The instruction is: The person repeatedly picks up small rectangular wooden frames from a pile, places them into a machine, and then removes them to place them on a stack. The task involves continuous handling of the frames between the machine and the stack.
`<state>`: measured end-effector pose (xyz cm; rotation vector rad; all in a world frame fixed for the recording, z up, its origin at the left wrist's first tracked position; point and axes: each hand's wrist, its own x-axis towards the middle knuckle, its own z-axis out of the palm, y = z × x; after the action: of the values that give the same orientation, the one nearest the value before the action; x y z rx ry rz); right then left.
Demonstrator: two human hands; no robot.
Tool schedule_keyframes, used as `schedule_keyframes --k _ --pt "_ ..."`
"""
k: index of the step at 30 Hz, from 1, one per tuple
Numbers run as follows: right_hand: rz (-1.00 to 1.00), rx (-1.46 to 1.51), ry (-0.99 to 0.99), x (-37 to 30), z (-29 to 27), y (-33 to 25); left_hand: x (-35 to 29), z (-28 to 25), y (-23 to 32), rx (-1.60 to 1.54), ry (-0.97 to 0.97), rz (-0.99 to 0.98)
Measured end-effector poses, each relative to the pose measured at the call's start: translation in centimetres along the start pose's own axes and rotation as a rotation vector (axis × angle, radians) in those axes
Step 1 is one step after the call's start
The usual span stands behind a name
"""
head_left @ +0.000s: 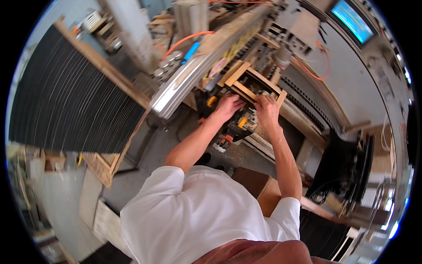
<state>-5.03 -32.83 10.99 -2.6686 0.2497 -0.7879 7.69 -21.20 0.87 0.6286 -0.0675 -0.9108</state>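
Both of my arms reach forward to a machine bed. There lies a rectangular piece made of pale wooden strips [244, 90], with dark inner edges. My left hand [231, 106] is at its near left side, fingers curled together at the dark lower edge of the near strip. My right hand [266, 108] grips the right end of that same strip, with thumb and fingers bent over it. The exact contact of the left fingertips is hard to make out. Just below the hands sit metal machine parts with a yellow piece [242, 122].
A metal rail [169, 94] runs diagonally at left, with a blue object [190, 52] on it. A machine head [282, 57] stands beyond the wooden piece. At far left leans a large rack of dark strips [70, 92]. A lit screen [351, 21] hangs at upper right.
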Motion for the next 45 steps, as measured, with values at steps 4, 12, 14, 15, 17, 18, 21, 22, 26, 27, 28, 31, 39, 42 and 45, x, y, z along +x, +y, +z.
schedule_keyframes --k 4,12,14,15,17,18,21,22,26,27,28,31,39,42,45 --pt "-0.074 -0.07 -0.113 0.8 2.0 -0.5 -1.3 0.1 0.2 -0.106 -0.044 0.019" --pt "-0.031 -0.024 -0.129 3.3 3.8 0.4 -1.9 -0.8 0.0 0.111 0.025 0.095" --pt "0.067 -0.029 -0.122 4.4 4.6 1.0 -5.0 -1.8 0.4 0.203 0.061 0.053" --pt "0.101 -0.019 -0.137 5.0 5.2 1.5 -7.2 -2.3 0.7 0.184 0.051 0.04" --pt "0.073 -0.078 -0.131 6.0 6.5 3.0 -12.2 -3.0 1.9 0.176 0.019 0.002" --pt "0.057 -0.103 -0.129 6.5 7.1 3.4 -14.7 -3.5 2.7 0.193 0.006 -0.021" --pt "0.093 -0.177 -0.187 8.2 7.6 3.5 -20.7 -5.8 4.3 0.189 0.042 -0.054" --pt "0.106 -0.203 -0.206 8.7 7.4 3.6 -22.2 -6.4 5.1 0.204 0.062 -0.077" --pt "0.033 -0.292 -0.27 10.7 7.7 3.4 -25.7 -8.1 7.3 0.282 0.128 -0.112" --pt "0.046 -0.337 -0.282 11.2 7.9 3.6 -26.2 -8.3 7.8 0.285 0.133 -0.112" --pt "0.037 -0.362 -0.291 11.4 8.0 3.9 -26.6 -8.6 8.2 0.288 0.138 -0.112" --pt "-0.033 -0.444 -0.282 12.4 8.1 3.9 -27.5 -10.7 8.0 0.242 0.183 -0.081" --pt "-0.158 -0.988 -0.413 18.6 9.2 7.4 -28.3 -13.1 6.5 0.163 0.444 0.076" --pt "-0.143 -1.025 -0.507 21.4 10.0 8.2 -29.1 -14.0 5.3 0.165 0.501 0.156" --pt "-0.08 -0.906 -0.507 23.2 10.1 9.9 -29.6 -14.5 4.0 0.157 0.584 0.223"
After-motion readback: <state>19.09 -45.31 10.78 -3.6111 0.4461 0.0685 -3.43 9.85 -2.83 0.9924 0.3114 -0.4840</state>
